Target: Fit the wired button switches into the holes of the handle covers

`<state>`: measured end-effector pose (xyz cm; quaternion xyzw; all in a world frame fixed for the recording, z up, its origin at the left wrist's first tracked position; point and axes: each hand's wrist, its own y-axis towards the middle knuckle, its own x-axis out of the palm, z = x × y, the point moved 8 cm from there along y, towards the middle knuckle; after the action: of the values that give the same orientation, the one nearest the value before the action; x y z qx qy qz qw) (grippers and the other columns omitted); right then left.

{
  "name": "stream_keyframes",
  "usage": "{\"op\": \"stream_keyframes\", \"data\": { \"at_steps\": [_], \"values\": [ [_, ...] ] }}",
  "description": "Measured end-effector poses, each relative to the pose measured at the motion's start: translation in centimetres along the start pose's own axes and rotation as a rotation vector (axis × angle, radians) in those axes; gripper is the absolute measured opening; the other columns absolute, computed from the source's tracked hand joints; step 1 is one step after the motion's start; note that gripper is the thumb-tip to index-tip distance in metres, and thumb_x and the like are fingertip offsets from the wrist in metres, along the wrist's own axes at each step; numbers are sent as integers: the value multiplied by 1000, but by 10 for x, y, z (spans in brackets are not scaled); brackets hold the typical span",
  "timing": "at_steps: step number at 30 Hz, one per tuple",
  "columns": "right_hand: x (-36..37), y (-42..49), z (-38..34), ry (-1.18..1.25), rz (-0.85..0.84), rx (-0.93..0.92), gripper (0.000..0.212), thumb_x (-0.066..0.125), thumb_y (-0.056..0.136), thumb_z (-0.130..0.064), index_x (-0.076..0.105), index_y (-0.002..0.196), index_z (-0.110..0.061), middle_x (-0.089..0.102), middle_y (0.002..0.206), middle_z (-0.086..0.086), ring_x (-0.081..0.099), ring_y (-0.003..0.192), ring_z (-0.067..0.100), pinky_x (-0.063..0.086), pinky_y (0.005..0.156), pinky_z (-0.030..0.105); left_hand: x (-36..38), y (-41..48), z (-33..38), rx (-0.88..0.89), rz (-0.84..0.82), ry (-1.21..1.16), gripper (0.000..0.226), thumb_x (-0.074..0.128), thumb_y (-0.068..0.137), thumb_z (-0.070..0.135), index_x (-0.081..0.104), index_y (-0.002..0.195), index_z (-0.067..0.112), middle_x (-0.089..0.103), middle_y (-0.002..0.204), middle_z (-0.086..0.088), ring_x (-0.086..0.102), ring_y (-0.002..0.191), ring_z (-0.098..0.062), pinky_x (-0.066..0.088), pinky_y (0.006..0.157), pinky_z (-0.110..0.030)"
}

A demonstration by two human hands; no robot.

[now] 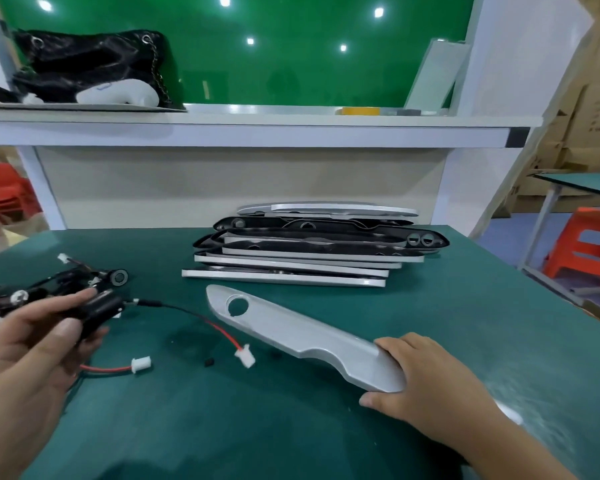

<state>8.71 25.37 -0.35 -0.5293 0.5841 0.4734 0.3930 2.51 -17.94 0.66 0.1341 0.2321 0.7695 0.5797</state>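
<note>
The pile of switches [49,285] at the bench's [291,427] left edge is partly cut off and blurred. A black button switch [97,308] is pinched in the left hand [25,362], its red-black wire trailing. The glossy silver handle cover [302,336], round hole empty, is gripped at its near end by the right hand [426,379], before stacked covers [309,247].

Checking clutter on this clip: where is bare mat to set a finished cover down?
Bare: the mat right of the silver cover, and the near strip between both hands. Crowded: the switch pile far left, loose connectors mid-mat, and the cover stack at the back.
</note>
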Motion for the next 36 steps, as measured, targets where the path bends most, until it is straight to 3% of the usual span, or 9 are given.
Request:
{"op": "stream_keyframes", "data": {
  "at_steps": [9,12,15,17,21,24,29,32,36],
  "values": [
    [0,0,-3,-35,-8,-13,77,49,65,-81,35,131,-45,39,105,-24,38,107,1,32,77,20,12,-18,52,137,77,-144,40,66,77,37,62,114,23,68,114,6,68,94,-9,52,93,-30],
    [0,0,-5,-40,-9,-24,77,49,66,-81,34,133,-44,37,104,-24,38,109,2,32,78,20,11,-20,58,153,95,-200,69,71,76,52,54,123,3,67,115,7,68,93,-7,52,92,-24],
    [0,-1,-6,-39,-8,-24,76,49,66,-81,34,132,-45,36,103,-25,37,107,1,31,77,20,10,-17,54,130,102,-172,47,56,91,19,44,128,-7,63,118,6,68,90,-4,49,95,-33],
    [0,-1,-7,-39,-5,-34,77,49,65,-81,33,132,-45,35,103,-25,37,108,0,31,78,19,10,-21,55,148,109,-150,41,58,89,14,49,126,-1,64,119,3,68,92,-5,48,97,-38],
    [-1,-2,-12,-50,10,-55,80,48,64,-83,32,133,-47,34,103,-26,37,111,-1,30,77,19,12,-26,63,184,122,-161,50,72,76,50,59,113,18,66,121,8,66,104,-13,50,96,-29],
    [-2,-1,-15,-54,11,-65,80,49,64,-83,32,133,-47,34,103,-27,36,111,-1,30,78,19,10,-26,59,179,114,-78,34,69,75,41,62,107,34,66,122,9,63,107,-22,48,95,-39],
    [-11,-5,-27,-52,42,-148,82,50,64,-82,34,135,-45,31,105,-30,37,110,-1,27,85,15,33,-34,72,215,1,70,31,66,71,42,64,101,45,67,113,22,63,101,1,49,82,-10],
    [-26,-11,-41,-79,198,-258,79,63,59,-76,58,123,-29,53,101,-19,56,96,10,39,82,21,54,-44,90,272,-46,295,40,68,68,41,58,101,62,60,108,37,52,95,11,42,70,0],
    [-32,-16,-54,-123,336,-327,74,53,61,-71,66,112,-19,63,95,-5,54,86,15,37,80,28,62,-51,100,316,16,407,27,69,79,38,62,101,53,47,119,46,36,115,1,32,94,-6]
  ]
}}
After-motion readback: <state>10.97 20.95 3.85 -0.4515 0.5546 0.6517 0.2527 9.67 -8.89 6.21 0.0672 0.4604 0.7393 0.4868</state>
